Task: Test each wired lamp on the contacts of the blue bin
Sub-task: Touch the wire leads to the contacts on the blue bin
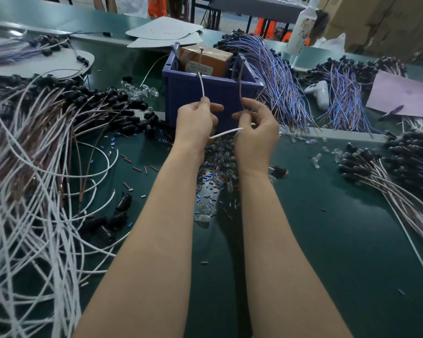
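Note:
A blue bin (193, 98) stands mid-table with two upright metal contact pins, the left pin (200, 58) and the right pin (242, 67). My left hand (195, 123) pinches a white wire (202, 87) whose end reaches up to the left pin. My right hand (257, 128) pinches a brown wire (240, 93) that rises toward the right pin. A white loop of the same lead (226, 132) runs between both hands. The lamp itself is hidden in my hands.
A big tangle of white and brown wired lamps (42, 167) fills the left. Blue-wired bundles (283, 84) lie right of the bin, more lamps (401, 167) at far right. Loose glass bulbs and small sleeves (215, 181) litter the green table between my forearms. A brown box (205, 59) sits inside the bin.

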Motion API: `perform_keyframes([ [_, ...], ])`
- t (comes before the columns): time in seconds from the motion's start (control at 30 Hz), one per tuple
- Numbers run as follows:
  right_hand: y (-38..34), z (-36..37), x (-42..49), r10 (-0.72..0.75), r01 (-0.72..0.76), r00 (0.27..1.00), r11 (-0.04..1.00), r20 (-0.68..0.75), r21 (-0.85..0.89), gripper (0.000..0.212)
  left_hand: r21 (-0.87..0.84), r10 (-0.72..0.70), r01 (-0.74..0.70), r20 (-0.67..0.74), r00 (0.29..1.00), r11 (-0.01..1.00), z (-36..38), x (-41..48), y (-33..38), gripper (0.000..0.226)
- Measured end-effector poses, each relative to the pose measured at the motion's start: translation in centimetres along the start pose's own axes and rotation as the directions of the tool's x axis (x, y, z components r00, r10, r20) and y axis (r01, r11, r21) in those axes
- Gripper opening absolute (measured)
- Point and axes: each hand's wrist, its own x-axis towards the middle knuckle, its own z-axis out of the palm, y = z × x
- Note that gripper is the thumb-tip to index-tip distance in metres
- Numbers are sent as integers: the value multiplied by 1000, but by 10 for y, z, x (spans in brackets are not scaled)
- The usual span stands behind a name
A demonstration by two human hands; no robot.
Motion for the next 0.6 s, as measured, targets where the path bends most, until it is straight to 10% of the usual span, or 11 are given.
perform_keyframes([
  [0.6,0,0,-1,-6,6,1000,1000,8,-14,24,13,-14,14,21,1000,1000,-1,3,1,37],
])
